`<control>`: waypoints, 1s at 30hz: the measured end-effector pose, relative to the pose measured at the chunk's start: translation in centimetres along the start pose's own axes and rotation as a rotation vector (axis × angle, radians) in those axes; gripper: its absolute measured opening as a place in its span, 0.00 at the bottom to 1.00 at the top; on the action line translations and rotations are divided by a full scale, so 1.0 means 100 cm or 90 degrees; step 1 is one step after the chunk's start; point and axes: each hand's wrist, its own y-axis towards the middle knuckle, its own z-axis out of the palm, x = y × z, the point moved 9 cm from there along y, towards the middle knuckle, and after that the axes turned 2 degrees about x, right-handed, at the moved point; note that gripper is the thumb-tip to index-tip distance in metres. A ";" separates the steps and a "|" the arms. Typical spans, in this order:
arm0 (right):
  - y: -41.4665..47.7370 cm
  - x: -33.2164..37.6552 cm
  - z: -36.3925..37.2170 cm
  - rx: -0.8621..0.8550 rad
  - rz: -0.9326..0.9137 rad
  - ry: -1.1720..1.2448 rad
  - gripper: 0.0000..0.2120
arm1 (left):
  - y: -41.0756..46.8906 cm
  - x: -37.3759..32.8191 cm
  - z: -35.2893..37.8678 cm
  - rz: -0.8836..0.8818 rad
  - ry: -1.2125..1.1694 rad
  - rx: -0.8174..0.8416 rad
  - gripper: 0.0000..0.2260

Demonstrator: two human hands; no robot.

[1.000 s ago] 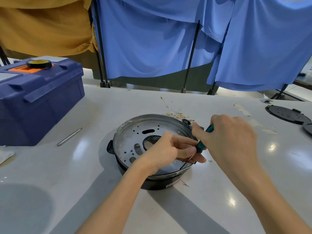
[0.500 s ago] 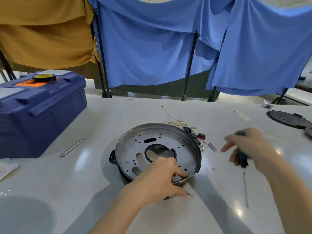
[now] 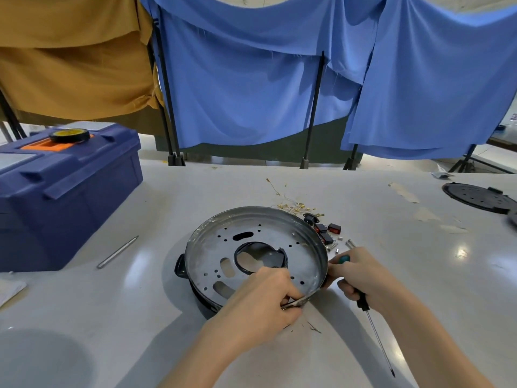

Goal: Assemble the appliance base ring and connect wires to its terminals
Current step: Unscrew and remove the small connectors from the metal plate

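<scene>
the left hand [image 3: 260, 303] pinches the near rim of the metal base ring [image 3: 251, 233] at about the ring's five o'clock, thumb and fingers curled over the edge. the right hand [image 3: 363, 275], at the ring's four o'clock, is wrapped round the handle of a screwdriver [image 3: 376, 334] and seems to touch the rim as well. the shaft points back toward the person, to five o'clock, with its tip off any screw.

from the left of the table [image 3: 195, 186]: a blue toolbox [image 3: 70, 197] at nine o'clock with a tape roll [image 3: 70, 134] on its lid, then a thin metal rod [image 3: 117, 252]. the ring lies centre, resting on a black housing [image 3: 180, 268]; i cannot tell whether it is fully seated. loose wires [image 3: 291, 205] with gold terminals lie at the ring's one o'clock, small switches [image 3: 324, 228] just beside the rim at two, and a black disc [image 3: 475, 197] well apart at the far right.

both hands look busy settling the ring. the wires lie beyond it, nearer the right hand, which is occupied by the tool.
</scene>
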 end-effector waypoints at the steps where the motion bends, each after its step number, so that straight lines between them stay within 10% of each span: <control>1: 0.000 -0.001 0.000 0.003 0.000 -0.002 0.07 | 0.001 0.001 0.001 0.001 -0.003 0.004 0.10; 6: 0.003 -0.006 0.000 0.065 0.023 -0.016 0.10 | 0.006 0.014 0.000 -0.037 -0.161 0.107 0.17; 9: 0.003 -0.007 -0.003 0.087 0.029 -0.012 0.11 | 0.017 0.041 -0.029 -0.108 -0.216 -0.010 0.10; 13: 0.008 0.000 -0.009 0.032 -0.008 0.043 0.21 | 0.015 0.084 -0.070 -0.219 0.030 -0.187 0.13; 21: 0.008 0.002 0.002 0.095 0.025 0.053 0.25 | 0.003 0.158 -0.072 -0.496 0.150 -0.087 0.25; 25: -0.001 0.005 0.010 0.219 0.026 -0.038 0.29 | 0.005 0.176 -0.073 -0.438 0.085 -0.117 0.14; 30: 0.006 0.028 0.000 0.102 -0.050 -0.049 0.22 | 0.019 0.177 -0.078 -0.346 0.062 -0.100 0.13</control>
